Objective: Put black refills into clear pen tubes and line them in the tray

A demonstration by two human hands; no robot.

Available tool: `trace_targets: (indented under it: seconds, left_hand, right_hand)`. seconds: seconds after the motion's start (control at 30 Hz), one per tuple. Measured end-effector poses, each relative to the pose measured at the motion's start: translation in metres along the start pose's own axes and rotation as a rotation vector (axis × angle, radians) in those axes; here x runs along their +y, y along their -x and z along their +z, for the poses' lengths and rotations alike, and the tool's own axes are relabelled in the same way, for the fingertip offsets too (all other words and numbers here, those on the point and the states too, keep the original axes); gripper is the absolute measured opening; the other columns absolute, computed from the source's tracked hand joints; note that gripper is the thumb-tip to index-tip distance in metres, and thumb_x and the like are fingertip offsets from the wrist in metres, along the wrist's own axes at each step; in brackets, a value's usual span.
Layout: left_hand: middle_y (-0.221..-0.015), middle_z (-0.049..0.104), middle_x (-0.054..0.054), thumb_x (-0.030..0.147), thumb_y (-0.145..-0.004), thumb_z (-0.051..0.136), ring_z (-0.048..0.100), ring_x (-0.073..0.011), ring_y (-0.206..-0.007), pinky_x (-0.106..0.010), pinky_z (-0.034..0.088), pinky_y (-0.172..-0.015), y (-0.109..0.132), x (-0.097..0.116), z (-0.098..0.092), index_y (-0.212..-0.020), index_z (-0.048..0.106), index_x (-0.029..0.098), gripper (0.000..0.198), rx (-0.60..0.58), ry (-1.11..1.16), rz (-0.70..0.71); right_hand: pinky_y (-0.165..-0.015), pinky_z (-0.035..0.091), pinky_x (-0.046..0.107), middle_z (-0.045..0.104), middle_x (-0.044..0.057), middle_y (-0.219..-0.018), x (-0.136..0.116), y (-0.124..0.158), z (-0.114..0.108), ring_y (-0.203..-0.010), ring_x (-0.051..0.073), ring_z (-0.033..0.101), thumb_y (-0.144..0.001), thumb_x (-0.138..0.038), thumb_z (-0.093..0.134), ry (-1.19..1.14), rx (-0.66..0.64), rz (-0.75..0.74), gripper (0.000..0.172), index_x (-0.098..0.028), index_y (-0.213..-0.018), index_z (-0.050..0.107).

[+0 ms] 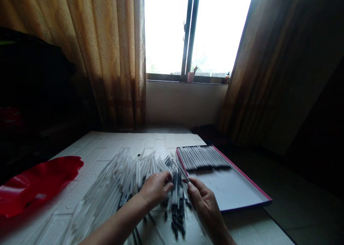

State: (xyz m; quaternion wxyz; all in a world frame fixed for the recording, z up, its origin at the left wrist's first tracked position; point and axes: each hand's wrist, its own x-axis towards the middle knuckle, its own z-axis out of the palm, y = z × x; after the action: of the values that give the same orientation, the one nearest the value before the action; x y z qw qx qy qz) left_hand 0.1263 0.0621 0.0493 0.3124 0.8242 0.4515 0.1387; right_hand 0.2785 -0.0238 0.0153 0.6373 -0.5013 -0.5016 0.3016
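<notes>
My right hand is closed on a slim pen, whose far end points up and to the left. My left hand is over the pens in the middle of the table, its fingers curled inward; what they hold, if anything, is hidden. Between the hands lies a bunch of clear pens with black caps. A large heap of clear plastic pen tubes spreads to the left of and behind my left hand. Just right of my right hand, a shallow box holds a neat row of capped pens along its far side.
A red plastic basin with a wavy rim sits at the table's left. The white brick-patterned table ends just beyond the box on the right. Farther back are a window, patterned curtains and a pink cup on the sill.
</notes>
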Motion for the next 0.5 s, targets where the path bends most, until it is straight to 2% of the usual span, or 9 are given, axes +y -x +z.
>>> trace_targets:
  seconds: [0.07,0.13,0.17,0.23,0.3,0.5]
  left_hand:
    - [-0.092,0.072,-0.004,0.033,-0.097,0.051,0.071,-0.0197,-0.083,-0.03,0.055,-0.064,0.006,-0.011,-0.002,-0.104,0.058,0.018,0.018,0.015,0.214,-0.032]
    - [-0.089,0.073,-0.006,0.045,-0.096,0.044,0.073,-0.0188,-0.07,-0.022,0.048,-0.045,0.013,-0.023,-0.004,-0.106,0.052,0.019,0.029,0.031,0.422,-0.08]
    - [-0.09,0.073,-0.008,0.051,-0.094,0.045,0.073,-0.0187,-0.068,-0.019,0.044,-0.041,0.018,-0.03,-0.005,-0.107,0.05,0.019,0.036,0.046,0.515,-0.101]
    - [-0.095,0.073,-0.011,0.06,-0.087,0.051,0.074,-0.0183,-0.07,-0.016,0.041,-0.04,0.027,-0.041,-0.008,-0.108,0.05,0.018,0.048,0.087,0.672,-0.127]
    - [-0.097,0.074,-0.012,0.062,-0.082,0.058,0.073,-0.0172,-0.07,-0.015,0.041,-0.04,0.036,-0.051,-0.01,-0.107,0.053,0.017,0.052,0.125,0.79,-0.141]
    - [-0.1,0.074,-0.012,0.054,-0.079,0.07,0.071,-0.0128,-0.059,-0.013,0.04,-0.036,0.046,-0.061,-0.007,-0.098,0.058,0.017,0.043,0.168,0.984,-0.185]
  right_hand:
    - [-0.072,0.053,0.029,0.071,0.007,-0.079,-0.004,0.003,0.001,-0.077,0.023,0.065,-0.091,-0.055,0.054,0.042,-0.064,-0.011,0.047,-0.014,-0.105,0.073]
    - [-0.069,0.051,0.027,0.07,0.006,-0.077,-0.007,0.007,0.003,-0.073,0.021,0.063,-0.094,-0.052,0.05,0.102,-0.149,-0.042,0.045,-0.014,-0.101,0.074]
    - [-0.065,0.05,0.025,0.069,0.005,-0.074,-0.008,0.009,0.005,-0.069,0.02,0.062,-0.095,-0.051,0.049,0.138,-0.189,-0.065,0.045,-0.014,-0.097,0.075]
    - [-0.056,0.045,0.023,0.064,0.003,-0.065,-0.008,0.012,0.01,-0.06,0.017,0.056,-0.095,-0.05,0.047,0.217,-0.257,-0.11,0.047,-0.014,-0.086,0.075]
    - [-0.052,0.041,0.022,0.06,0.002,-0.06,-0.005,0.014,0.015,-0.054,0.015,0.052,-0.095,-0.051,0.044,0.292,-0.306,-0.141,0.051,-0.014,-0.077,0.074]
    - [-0.054,0.04,0.021,0.062,0.001,-0.061,0.002,0.019,0.025,-0.054,0.014,0.054,-0.095,-0.05,0.043,0.405,-0.372,-0.164,0.049,-0.017,-0.076,0.073]
